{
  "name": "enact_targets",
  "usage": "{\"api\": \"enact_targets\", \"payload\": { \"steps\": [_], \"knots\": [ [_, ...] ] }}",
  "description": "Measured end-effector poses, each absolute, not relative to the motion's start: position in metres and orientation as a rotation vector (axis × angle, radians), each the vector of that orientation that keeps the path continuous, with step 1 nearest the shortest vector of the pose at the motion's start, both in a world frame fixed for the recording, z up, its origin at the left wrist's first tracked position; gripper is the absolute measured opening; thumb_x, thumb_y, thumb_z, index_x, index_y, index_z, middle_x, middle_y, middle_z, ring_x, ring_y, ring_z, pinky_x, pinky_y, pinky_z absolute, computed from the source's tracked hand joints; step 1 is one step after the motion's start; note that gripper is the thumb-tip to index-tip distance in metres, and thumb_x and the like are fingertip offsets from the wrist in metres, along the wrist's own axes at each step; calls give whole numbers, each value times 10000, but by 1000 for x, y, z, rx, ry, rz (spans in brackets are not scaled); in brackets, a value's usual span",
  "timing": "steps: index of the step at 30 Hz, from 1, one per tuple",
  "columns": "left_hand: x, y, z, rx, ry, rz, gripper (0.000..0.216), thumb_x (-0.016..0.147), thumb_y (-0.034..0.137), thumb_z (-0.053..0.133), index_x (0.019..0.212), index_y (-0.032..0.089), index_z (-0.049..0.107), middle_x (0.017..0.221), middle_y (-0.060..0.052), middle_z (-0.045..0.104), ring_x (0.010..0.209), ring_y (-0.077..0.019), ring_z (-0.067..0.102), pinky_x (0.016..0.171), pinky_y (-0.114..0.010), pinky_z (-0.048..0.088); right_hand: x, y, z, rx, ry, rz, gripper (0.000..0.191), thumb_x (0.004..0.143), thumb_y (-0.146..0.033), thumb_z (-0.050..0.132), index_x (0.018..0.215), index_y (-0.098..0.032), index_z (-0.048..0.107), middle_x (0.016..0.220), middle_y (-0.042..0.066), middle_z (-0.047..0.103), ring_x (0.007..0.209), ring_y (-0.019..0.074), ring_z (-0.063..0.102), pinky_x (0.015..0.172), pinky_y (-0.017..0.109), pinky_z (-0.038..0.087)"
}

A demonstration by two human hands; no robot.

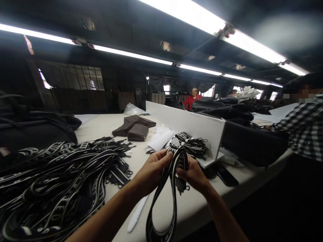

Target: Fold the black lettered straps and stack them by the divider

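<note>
Both my hands grip a black-and-white lettered bag strap (174, 181) above the table's front part. My left hand (158, 164) pinches its upper loop between thumb and fingers. On the other side of the loop, my right hand (193, 173) closes round the folded strap, its fingers partly hidden behind it. One long loop hangs down below my hands, and metal clips dangle near my right hand. To the left lies a big heap of like straps (75, 181) with clip ends. Behind my hands sits a bundle of coiled straps (191, 144).
Brown folded pouches (137, 129) and white paper (160, 138) lie farther back on the pale table (101, 129). A white upright panel (186, 121) runs along the right. Near it rests a dark phone (227, 174). A white serrated strip (137, 213) lies below my left arm. A person in checks (306, 127) stands right.
</note>
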State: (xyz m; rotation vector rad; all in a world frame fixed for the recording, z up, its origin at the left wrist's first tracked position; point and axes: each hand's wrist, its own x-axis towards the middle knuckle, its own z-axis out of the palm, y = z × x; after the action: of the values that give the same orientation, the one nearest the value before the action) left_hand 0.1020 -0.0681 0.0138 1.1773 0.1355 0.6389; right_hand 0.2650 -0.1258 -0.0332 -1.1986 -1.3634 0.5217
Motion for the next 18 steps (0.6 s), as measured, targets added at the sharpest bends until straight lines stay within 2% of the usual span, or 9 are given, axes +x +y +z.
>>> {"api": "enact_targets", "payload": {
  "steps": [2, 5, 8, 12, 14, 16, 18],
  "knots": [
    [107, -60, 16, 1171, 238, 692, 350, 776, 443, 731, 869, 120, 635, 670, -23, 589, 531, -90, 520, 503, -186, 438, 246, -120, -51, -1103, -1265, 560, 249, 787, -375, 685, 898, -163, 615, 701, -10, 562, 610, 119, 486, 553, 223, 412],
    [116, -48, 11, 1165, 461, 880, 419, 695, 499, 776, 772, 126, 602, 581, 17, 543, 440, -73, 455, 406, -177, 366, 220, -114, -76, -1036, -1130, 675, 311, 806, -438, 676, 890, -139, 665, 685, 12, 569, 622, 131, 485, 546, 232, 408],
    [124, -42, 1, 1095, 593, 1069, 472, 611, 515, 822, 687, 132, 558, 541, 30, 535, 431, -70, 449, 414, -181, 359, 201, -111, -94, -976, -993, 789, 352, 791, -458, 703, 913, -128, 687, 726, 40, 613, 671, 156, 523, 590, 253, 444],
    [136, -41, -18, 1081, 643, 1145, 481, 605, 531, 817, 683, 144, 542, 562, 31, 553, 469, -78, 473, 472, -195, 396, 189, -112, -104, -882, -831, 809, 420, 860, -508, 617, 1109, -171, 634, 887, 58, 649, 740, 164, 568, 650, 255, 486],
    [142, -43, -28, 1113, 669, 1192, 472, 635, 549, 789, 695, 147, 549, 586, 26, 561, 499, -86, 485, 497, -203, 408, 188, -114, -108, -887, -774, 810, 466, 891, -573, 527, 1113, -173, 619, 822, 43, 629, 657, 142, 549, 560, 229, 469],
    [146, -45, -37, 1185, 720, 1257, 455, 671, 555, 760, 704, 147, 560, 609, 24, 561, 522, -86, 480, 516, -203, 410, 190, -116, -110, -901, -769, 871, 545, 881, -646, 470, 1069, -158, 623, 656, 4, 562, 502, 115, 468, 423, 209, 395],
    [149, -46, -44, 1284, 776, 1325, 427, 707, 540, 736, 711, 146, 571, 635, 21, 562, 545, -84, 470, 540, -201, 415, 192, -117, -110, -879, -828, 883, 552, 829, -644, 562, 1068, -149, 620, 628, -6, 557, 482, 115, 470, 426, 212, 414]
  ]
}}
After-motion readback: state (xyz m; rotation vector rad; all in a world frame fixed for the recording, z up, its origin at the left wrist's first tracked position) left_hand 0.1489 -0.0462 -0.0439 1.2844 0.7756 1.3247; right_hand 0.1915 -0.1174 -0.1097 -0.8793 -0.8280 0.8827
